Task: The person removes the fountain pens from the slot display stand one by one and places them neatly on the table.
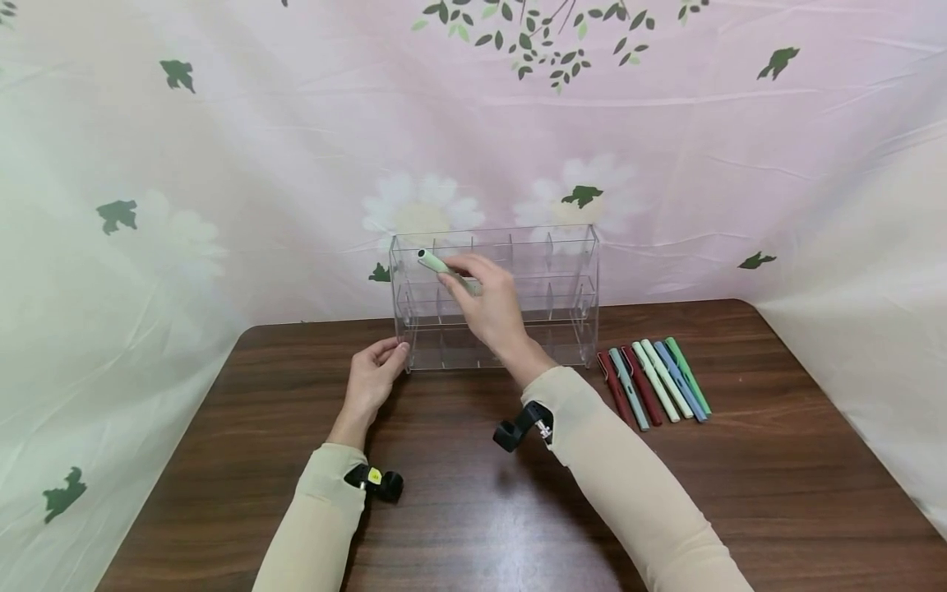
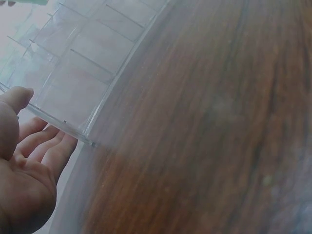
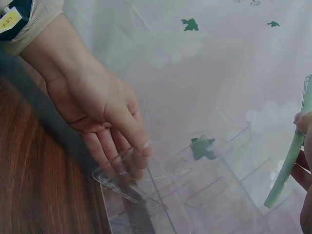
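Observation:
A clear acrylic organizer with several tiers of compartments stands near the table's back edge. My left hand holds its lower left side, thumb and fingers on either side of the panel edge. In front of the upper tiers, my right hand pinches a light green pen. The pen is tilted, its dark-tipped end pointing up and left, above the left compartments. In the right wrist view the same pen shows a metal clip, with that hand cut off by the frame edge.
Right of the organizer, a row of pens in dark red, blue, grey-blue and green lies side by side on the brown wooden table. A floral cloth hangs behind and around the table.

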